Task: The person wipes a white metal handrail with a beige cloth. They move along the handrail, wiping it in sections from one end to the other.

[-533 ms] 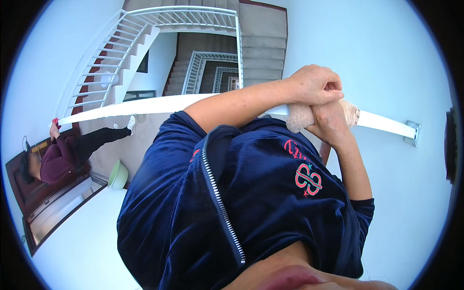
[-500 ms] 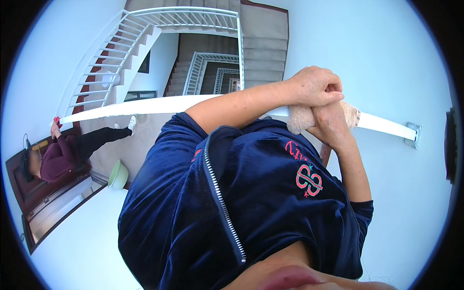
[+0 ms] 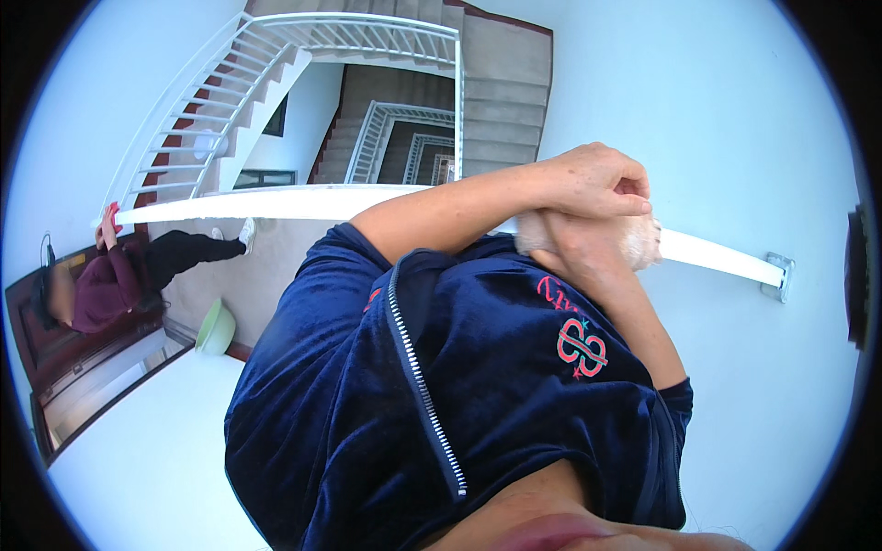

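Observation:
A pale beige cloth (image 3: pixel 640 242) is wrapped round the white handrail (image 3: pixel 712 254) in front of me. My right hand (image 3: pixel 581 241) lies on this cloth, its fingers closed over it and the rail. Across my body reaches my left arm, and my left hand (image 3: pixel 602 181) sits over the right one with its fingers curled in. Whatever is inside the left hand's curl is hidden. Most of the rail under my hands and forearm is covered from sight.
The stairwell drops beyond the rail, with white balusters (image 3: pixel 211 115) and grey steps (image 3: pixel 503 119). At left, another person (image 3: pixel 106 292) in a maroon top holds a red cloth (image 3: pixel 114 217) at the rail's far end. A green basin (image 3: pixel 216 328) stands nearby. The rail meets a wall bracket (image 3: pixel 779 277) at right.
My right hand and the beige cloth have slid left along the handrail. The left hand has shifted slightly downward in view and stays over the right one.

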A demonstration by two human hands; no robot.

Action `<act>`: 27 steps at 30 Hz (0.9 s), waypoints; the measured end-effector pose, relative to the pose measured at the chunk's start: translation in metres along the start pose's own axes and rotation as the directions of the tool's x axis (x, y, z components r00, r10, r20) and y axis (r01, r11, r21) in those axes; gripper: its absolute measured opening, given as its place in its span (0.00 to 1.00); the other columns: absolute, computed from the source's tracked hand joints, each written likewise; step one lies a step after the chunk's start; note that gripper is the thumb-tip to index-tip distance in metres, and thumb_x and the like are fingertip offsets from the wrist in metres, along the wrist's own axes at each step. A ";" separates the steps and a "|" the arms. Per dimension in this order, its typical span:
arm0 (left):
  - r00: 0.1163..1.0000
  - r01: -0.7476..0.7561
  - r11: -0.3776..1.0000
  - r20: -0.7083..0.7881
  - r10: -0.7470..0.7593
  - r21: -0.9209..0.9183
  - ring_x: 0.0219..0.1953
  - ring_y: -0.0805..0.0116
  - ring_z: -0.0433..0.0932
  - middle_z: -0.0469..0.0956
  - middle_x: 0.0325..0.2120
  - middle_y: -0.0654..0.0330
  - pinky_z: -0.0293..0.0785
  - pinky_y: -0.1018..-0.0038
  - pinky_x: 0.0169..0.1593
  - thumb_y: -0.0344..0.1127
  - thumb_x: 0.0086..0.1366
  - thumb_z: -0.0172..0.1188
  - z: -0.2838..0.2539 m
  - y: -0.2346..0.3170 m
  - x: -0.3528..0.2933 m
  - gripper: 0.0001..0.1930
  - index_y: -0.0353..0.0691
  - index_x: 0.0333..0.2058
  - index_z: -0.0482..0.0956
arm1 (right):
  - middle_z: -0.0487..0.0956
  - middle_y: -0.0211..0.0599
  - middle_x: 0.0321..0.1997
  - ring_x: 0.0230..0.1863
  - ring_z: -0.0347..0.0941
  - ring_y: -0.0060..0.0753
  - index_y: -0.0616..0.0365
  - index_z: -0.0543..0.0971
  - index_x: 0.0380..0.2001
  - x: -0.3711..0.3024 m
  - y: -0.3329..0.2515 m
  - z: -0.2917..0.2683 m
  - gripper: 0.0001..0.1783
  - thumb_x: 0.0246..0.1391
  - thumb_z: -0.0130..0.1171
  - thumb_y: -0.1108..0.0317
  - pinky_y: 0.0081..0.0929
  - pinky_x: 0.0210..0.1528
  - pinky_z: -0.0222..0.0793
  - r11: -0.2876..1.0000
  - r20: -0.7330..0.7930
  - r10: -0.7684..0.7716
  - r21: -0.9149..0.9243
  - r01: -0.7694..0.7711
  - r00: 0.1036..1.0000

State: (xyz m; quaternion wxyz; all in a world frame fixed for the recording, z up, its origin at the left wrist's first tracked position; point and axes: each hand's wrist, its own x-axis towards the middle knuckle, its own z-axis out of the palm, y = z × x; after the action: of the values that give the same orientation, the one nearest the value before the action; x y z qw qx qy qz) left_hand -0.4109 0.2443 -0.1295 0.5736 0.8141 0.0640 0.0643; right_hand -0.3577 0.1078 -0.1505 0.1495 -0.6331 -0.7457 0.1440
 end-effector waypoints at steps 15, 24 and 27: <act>0.990 -0.118 0.939 0.107 0.088 0.323 0.48 0.49 0.80 0.78 0.46 0.47 0.78 0.57 0.49 0.53 0.65 0.63 0.015 -0.031 -0.005 0.27 0.43 0.57 0.75 | 0.73 0.40 0.64 0.69 0.63 0.51 0.51 0.72 0.64 -0.108 0.094 -0.069 0.47 0.42 0.70 0.39 0.63 0.76 0.35 0.957 -0.069 0.214 -0.184 -0.224 0.974; 0.971 -0.194 0.911 0.207 0.124 0.365 0.45 0.49 0.80 0.79 0.41 0.50 0.77 0.57 0.48 0.48 0.64 0.63 0.034 -0.038 -0.007 0.25 0.42 0.56 0.75 | 0.56 0.47 0.77 0.79 0.43 0.60 0.49 0.73 0.65 -0.181 0.111 -0.042 0.36 0.59 0.60 0.41 0.62 0.76 0.36 0.829 -0.637 0.296 -0.199 -0.523 0.712; 0.964 -0.253 0.914 0.162 0.211 0.317 0.43 0.49 0.80 0.79 0.40 0.52 0.77 0.57 0.45 0.46 0.64 0.63 0.038 -0.040 -0.007 0.22 0.41 0.52 0.76 | 0.58 0.47 0.77 0.79 0.45 0.57 0.51 0.74 0.64 -0.182 0.091 -0.020 0.28 0.63 0.60 0.55 0.59 0.76 0.40 0.832 -0.787 0.320 -0.032 -0.554 0.527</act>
State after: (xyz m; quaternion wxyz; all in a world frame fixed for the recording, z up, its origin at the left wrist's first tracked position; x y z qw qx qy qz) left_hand -0.4125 0.2213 -0.1803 0.4181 0.9038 -0.0589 0.0693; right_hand -0.2392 -0.0573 -0.1765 0.3127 -0.8158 -0.4409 -0.2056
